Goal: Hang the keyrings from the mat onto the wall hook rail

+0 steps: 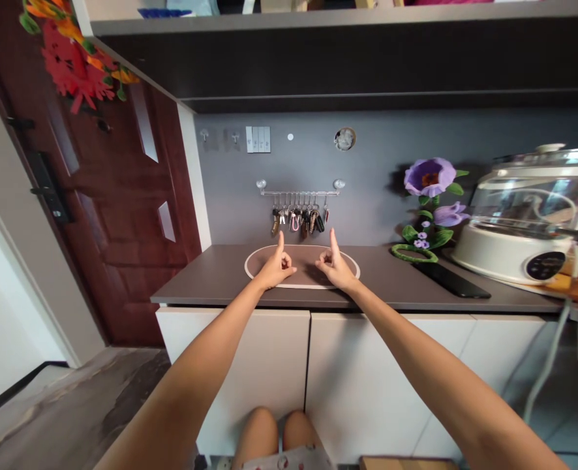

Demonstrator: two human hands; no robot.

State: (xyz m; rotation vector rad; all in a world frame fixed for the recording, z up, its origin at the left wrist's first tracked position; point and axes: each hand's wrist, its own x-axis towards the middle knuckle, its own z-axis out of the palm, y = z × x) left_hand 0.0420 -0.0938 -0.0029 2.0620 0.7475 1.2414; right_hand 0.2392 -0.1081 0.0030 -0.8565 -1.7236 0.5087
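Observation:
My left hand [275, 266] is held over the left part of an oval brown mat [304, 253] with a pale rim. Its index finger points up, the thumb sticks out toward the middle, and the other fingers curl loosely around nothing visible. Mirroring it on the right part of the mat, my right hand [336, 266] has the same shape and is likewise without an object. A gap of bare mat separates the two hands. Whether either hand rests on the mat, I cannot tell. Several keys [296, 220] hang on the wall behind them.
The keys hang from a metal hook rail [301, 193]. Right of the mat are a purple crocheted flower [430, 177], a black phone [450, 279] and a white appliance [504, 251] with a clear upper part. A dark shelf [348, 65] overhangs the counter [211, 274]. A red-brown door [122, 215] stands left.

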